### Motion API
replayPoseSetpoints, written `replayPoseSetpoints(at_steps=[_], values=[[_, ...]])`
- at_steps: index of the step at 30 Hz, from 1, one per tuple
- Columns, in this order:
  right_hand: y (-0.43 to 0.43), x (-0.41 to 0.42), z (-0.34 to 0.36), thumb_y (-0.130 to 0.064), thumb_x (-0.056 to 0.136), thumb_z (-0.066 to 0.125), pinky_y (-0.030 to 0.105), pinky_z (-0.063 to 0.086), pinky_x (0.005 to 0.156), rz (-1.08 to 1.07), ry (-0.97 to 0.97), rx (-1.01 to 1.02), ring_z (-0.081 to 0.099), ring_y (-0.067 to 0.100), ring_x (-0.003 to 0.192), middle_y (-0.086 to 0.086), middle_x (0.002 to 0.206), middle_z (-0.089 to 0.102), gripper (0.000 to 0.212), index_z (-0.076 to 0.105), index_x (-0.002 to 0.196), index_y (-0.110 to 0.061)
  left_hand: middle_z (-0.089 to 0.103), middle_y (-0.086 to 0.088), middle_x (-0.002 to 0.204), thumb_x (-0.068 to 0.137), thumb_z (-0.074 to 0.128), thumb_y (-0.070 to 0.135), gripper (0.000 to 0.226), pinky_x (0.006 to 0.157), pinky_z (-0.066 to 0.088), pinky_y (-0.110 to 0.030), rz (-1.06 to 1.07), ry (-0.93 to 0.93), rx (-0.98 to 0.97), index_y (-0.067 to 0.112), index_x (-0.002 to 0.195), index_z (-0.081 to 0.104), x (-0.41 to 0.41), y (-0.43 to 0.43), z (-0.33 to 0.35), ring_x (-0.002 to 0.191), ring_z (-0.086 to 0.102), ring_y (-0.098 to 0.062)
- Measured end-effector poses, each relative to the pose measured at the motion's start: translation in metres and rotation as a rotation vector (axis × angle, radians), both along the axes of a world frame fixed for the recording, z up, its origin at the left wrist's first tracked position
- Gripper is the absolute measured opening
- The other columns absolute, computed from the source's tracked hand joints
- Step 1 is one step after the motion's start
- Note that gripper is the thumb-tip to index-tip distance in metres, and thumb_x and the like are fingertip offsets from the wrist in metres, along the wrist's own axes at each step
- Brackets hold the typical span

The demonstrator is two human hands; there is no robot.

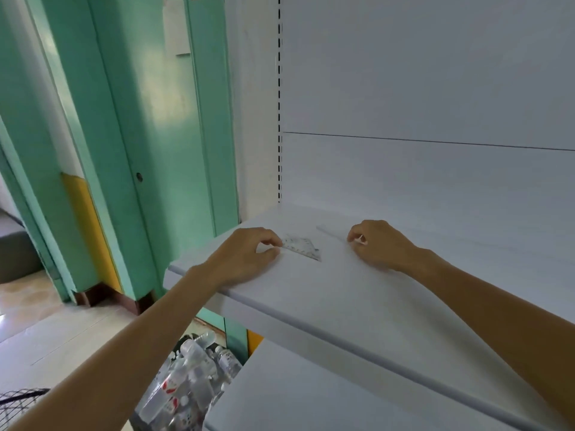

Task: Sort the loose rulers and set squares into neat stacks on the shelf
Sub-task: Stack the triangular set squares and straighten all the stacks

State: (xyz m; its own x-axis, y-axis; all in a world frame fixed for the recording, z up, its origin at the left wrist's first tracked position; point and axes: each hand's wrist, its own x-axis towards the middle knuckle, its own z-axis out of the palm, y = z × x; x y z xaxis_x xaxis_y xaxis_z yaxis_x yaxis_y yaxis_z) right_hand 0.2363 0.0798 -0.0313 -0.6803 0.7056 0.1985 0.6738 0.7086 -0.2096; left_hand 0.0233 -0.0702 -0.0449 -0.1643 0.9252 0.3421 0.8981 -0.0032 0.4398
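**White shelf, two clear pieces under the hands**

White metal shelving fills the right of the view, with a green door (155,150) to the left and a heap of plastic bottles (193,377) on the floor below. On the upper shelf (311,293) lies a clear set square (303,246), flat, near the front left corner. The left hand (242,259) rests on the board with its fingers curled, thumb and fingertips pinching the set square's left edge. Just beside it, further back, a pale ruler (331,232) lies flat, running away towards the back panel. The right hand (381,245) has its fingers curled in on the ruler's near end and seems to nip it, though the ruler is hard to make out against the white board.

The step in hand looks like pulling each kind to its own spot, set square left and ruler right. No stack shows yet, so the sorting seems early. Next, each piece needs sliding or lifting to a fixed place and squaring against an edge. Thin, flat plastic on a smooth board is awkward to lift, so a nail under one edge may help.
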Motion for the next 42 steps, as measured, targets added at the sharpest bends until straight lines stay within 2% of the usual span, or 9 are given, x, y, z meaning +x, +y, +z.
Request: replayPoseSetpoints(at_steps=[6,12,16,20,26,30,34,39,42], values=[[-0.021,-0.027,-0.006,-0.015,0.094,0.042,0.032,0.037,0.103,0.09,0.04,0.029,0.047,0.02,0.122,0.003,0.134,0.053,0.036,0.054,0.128,-0.016,0.053,0.002,0.135,0.095,0.046,0.033,0.038,0.104,0.035,-0.033,-0.116,0.198,-0.183,0.018,0.13,0.051,-0.008,0.026,-0.001,0.124,0.047,-0.018],[-0.033,-0.041,-0.008,-0.025,0.093,0.043,0.038,0.046,0.086,0.043,0.028,0.032,0.057,0.023,0.098,0.004,0.102,0.065,0.026,0.063,0.095,-0.009,0.063,0.001,0.105,0.092,0.048,0.038,0.031,0.083,0.045,-0.033,-0.072,0.296,-0.107,0.014,0.099,0.064,-0.034,0.008,0.005,0.098,0.057,-0.019],[-0.042,-0.043,-0.006,-0.041,0.088,0.055,0.034,0.046,0.081,-0.038,0.023,-0.005,0.055,0.021,0.091,0.004,0.099,0.061,0.034,0.059,0.095,-0.008,0.062,-0.002,0.104,0.087,0.06,0.035,0.023,0.083,0.047,-0.035,-0.056,0.174,-0.065,0.013,0.088,0.06,-0.039,-0.005,0.003,0.096,0.057,-0.02],[-0.056,-0.042,0.004,-0.036,0.091,0.051,0.032,0.044,0.083,-0.041,-0.081,0.018,0.055,0.024,0.097,0.009,0.111,0.058,0.034,0.052,0.117,-0.013,0.057,0.0,0.125,0.093,0.052,0.018,0.03,0.09,0.042,-0.026,-0.145,0.017,-0.103,0.024,0.122,0.053,-0.036,-0.016,-0.002,0.114,0.052,-0.019],[-0.091,-0.036,0.008,-0.024,0.093,0.041,0.033,0.043,0.078,-0.027,-0.29,0.254,0.057,0.031,0.096,0.017,0.107,0.059,0.031,0.051,0.117,-0.008,0.029,0.003,0.145,0.087,0.037,0.061,0.074,0.111,0.024,-0.036,-0.26,0.285,-0.298,0.018,0.145,0.024,-0.005,-0.054,-0.004,0.133,0.028,-0.019],[-0.118,-0.026,0.004,-0.037,0.096,0.035,0.037,0.043,0.09,-0.034,-0.282,0.227,0.054,0.028,0.107,0.011,0.117,0.059,0.037,0.049,0.125,-0.019,0.018,-0.004,0.146,0.086,0.04,0.062,0.083,0.115,0.018,-0.043,-0.228,0.63,-0.256,0.019,0.147,0.005,0.01,-0.076,-0.014,0.134,0.021,-0.026],[-0.16,-0.01,0.001,-0.067,0.086,0.03,0.034,0.038,0.091,-0.047,-0.249,0.198,0.048,0.021,0.116,0.002,0.122,0.051,0.06,0.04,0.134,-0.032,0.06,-0.012,0.109,0.081,0.046,0.054,0.059,0.071,0.056,-0.04,-0.266,0.767,0.084,0.016,0.126,0.039,0.001,-0.078,-0.028,0.089,0.063,-0.031],[-0.188,0.009,-0.013,-0.062,0.088,0.034,0.032,0.043,0.074,-0.035,-0.288,0.394,0.049,0.021,0.103,0.003,0.11,0.048,0.056,0.045,0.126,-0.023,0.065,-0.008,0.094,0.079,0.04,0.007,0.035,0.053,0.047,-0.032,-0.335,0.833,0.374,0.019,0.112,0.046,-0.011,-0.081,-0.033,0.07,0.062,-0.025],[-0.196,0.016,-0.021,-0.041,0.089,0.032,0.026,0.037,0.045,0.024,-0.233,0.506,0.057,0.019,0.069,0.002,0.079,0.055,0.043,0.064,0.092,-0.013,0.064,-0.009,0.094,0.084,0.044,0.011,0.025,0.052,0.045,-0.031,-0.292,0.715,0.369,0.019,0.107,0.049,-0.004,-0.079,-0.028,0.068,0.06,-0.026]])
